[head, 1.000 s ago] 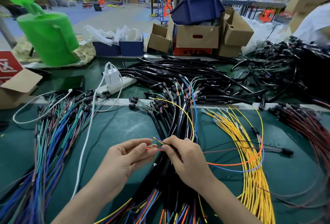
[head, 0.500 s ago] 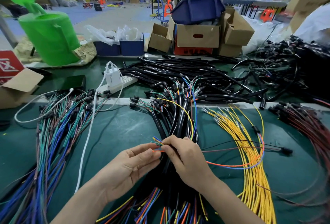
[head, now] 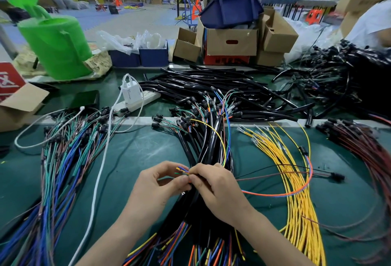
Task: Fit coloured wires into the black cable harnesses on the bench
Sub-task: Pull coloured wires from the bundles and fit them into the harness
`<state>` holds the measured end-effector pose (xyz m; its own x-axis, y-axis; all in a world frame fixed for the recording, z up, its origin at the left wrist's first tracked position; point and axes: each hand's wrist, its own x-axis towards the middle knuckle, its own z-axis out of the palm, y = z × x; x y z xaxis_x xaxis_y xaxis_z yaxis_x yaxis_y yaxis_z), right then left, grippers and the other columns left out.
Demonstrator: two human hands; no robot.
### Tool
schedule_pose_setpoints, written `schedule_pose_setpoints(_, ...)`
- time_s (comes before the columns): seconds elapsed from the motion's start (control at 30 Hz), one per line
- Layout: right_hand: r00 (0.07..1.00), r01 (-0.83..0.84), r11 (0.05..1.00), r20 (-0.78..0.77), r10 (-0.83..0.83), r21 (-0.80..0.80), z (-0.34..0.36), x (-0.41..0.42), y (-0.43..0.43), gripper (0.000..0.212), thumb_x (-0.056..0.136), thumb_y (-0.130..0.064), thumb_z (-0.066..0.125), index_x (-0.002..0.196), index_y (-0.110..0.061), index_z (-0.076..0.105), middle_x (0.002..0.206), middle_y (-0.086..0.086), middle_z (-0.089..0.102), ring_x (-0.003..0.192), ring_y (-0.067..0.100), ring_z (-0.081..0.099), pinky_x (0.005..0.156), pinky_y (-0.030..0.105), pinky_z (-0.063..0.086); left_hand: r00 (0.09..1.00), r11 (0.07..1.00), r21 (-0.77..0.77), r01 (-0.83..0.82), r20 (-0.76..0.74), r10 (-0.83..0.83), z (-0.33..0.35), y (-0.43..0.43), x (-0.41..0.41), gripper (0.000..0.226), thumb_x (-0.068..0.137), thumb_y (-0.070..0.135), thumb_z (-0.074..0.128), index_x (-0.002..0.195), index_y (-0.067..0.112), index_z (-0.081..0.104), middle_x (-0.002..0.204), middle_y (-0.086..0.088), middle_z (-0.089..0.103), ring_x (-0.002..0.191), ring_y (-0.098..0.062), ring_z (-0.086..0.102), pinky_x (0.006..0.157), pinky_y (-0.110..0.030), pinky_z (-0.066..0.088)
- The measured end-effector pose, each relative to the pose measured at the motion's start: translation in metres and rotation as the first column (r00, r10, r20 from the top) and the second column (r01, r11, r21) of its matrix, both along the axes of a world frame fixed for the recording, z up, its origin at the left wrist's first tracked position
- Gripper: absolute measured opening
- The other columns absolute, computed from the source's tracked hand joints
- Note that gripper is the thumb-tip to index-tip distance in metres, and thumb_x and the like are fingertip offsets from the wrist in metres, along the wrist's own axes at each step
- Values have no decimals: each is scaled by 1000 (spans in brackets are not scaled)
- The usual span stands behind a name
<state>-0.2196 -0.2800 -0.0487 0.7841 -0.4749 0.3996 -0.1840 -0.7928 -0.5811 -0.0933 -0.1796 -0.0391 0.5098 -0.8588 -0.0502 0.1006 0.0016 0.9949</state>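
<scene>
Green bench (head: 131,159), frame centre: black cable harnesses (head: 209,145) lie in a bundle. Forearms angle in from the bottom. Right hand (head: 215,187) curls round the black cable harnesses. Left hand (head: 154,187), fingers bent, thumb + forefinger pinch the coloured wire tips (head: 181,170) btwn both hands.

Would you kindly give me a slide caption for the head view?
Left hand and right hand pinch wire ends over black harnesses, beside yellow wires.

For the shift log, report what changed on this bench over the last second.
The fingers of the left hand curled in from nearly straight and now pinch the coloured wire ends. The blue wire loop drew in against the orange wire. The right hand kept gripping the black harness; the yellow wires lay unmoved.
</scene>
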Motion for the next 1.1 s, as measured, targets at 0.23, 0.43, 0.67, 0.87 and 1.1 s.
schedule_pose_setpoints(0.23,999,-45,987,2,46,154,5,-2,-8,17,95,-22,51,93,-14,66,61,-19,50,61,9,49,67,29,41,995,997,-71,-16,93,23,1,-4,3,19,76,-4,67,88,10,72,77,-10,71,71,-27,72,69,-25,57)
schedule_pose_setpoints(0.43,993,-92,970,-47,105,227,9,-5,-12,21,95,-19,51,76,-23,57,57,-12,47,55,6,44,56,24,35,961,990,-10,144,239,-137,7,-6,11,30,78,-6,67,86,21,76,80,-8,74,75,-25,73,73,-22,56)
schedule_pose_setpoints(0.67,997,-47,993,-71,39,-109,12,-4,-8,28,98,-23,48,116,-10,64,92,1,70,84,14,63,75,29,41,956,986,46,162,242,-168,15,-13,21,24,79,-10,65,78,11,76,78,-15,74,74,-27,73,69,-22,57)
schedule_pose_setpoints(0.87,997,28,919,81,4,-392,8,-4,-8,16,88,-17,63,95,-3,70,73,6,66,66,24,63,61,34,50,948,919,251,303,23,-319,25,-26,40,20,81,-7,63,80,7,77,79,-18,73,69,-19,71,64,-21,56)
schedule_pose_setpoints(1.1,992,100,993,78,-95,-60,-6,-3,-15,7,82,-14,69,80,-8,70,74,3,68,68,23,61,66,26,33,718,710,622,331,323,-617,38,-60,46,11,85,12,69,80,17,78,77,-5,75,74,-12,71,65,-14,53)
